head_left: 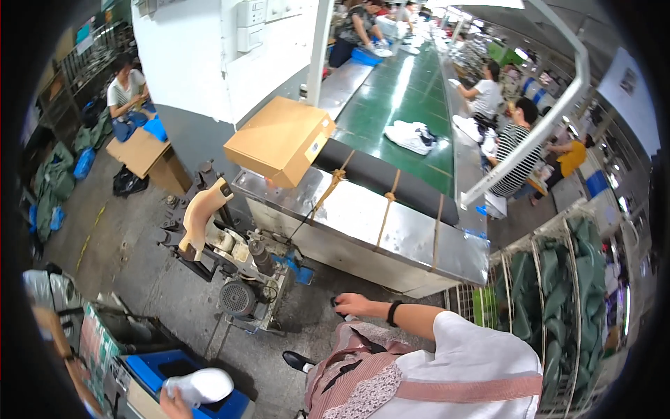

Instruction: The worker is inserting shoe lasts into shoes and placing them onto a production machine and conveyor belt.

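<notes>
My left hand (174,405), only partly in view at the lower edge, has its fingers closed on one end of a white shoe (202,386). The shoe is over the blue top of a machine or stand (241,406); whether it rests on that surface I cannot tell. My right hand (354,305) hangs out in front of my body, its fingers loosely bent and nothing seen in them. A black band circles that wrist. Below the right hand is the grey floor, with my dark shoe (298,360) nearby.
A motor-driven machine with a curved tan pad (202,220) stands ahead. Beyond it, a cardboard box (279,140) sits on the metal end of a green conveyor (398,91) carrying white shoes (412,137). Several people work alongside. A rack with green pieces (551,307) stands right.
</notes>
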Demonstrator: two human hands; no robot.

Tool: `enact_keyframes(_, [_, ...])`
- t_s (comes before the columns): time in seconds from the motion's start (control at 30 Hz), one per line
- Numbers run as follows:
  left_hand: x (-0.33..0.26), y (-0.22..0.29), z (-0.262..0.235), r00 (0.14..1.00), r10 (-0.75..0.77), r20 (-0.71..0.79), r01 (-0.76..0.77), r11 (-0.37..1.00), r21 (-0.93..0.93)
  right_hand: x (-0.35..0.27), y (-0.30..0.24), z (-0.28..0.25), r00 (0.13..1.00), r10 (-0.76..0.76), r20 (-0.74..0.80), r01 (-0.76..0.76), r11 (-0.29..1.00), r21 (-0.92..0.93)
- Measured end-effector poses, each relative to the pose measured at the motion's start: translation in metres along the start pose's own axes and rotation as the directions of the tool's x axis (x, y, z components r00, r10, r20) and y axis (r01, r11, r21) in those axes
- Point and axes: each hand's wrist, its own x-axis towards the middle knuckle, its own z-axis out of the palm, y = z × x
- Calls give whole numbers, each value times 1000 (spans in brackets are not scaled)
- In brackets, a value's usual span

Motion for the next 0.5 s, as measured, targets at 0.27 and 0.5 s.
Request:
enact_keyframes(0.27, [-65, 357, 47, 964, 267, -22, -241, 830, -503, -35, -139, -34, 680, -413, 605, -327, 568, 755])
enact_keyframes(0.5, [-83, 428, 125, 982, 155, 103, -37, 705, -708, -28, -176, -117, 838, -527, 139, 251, 600, 760])
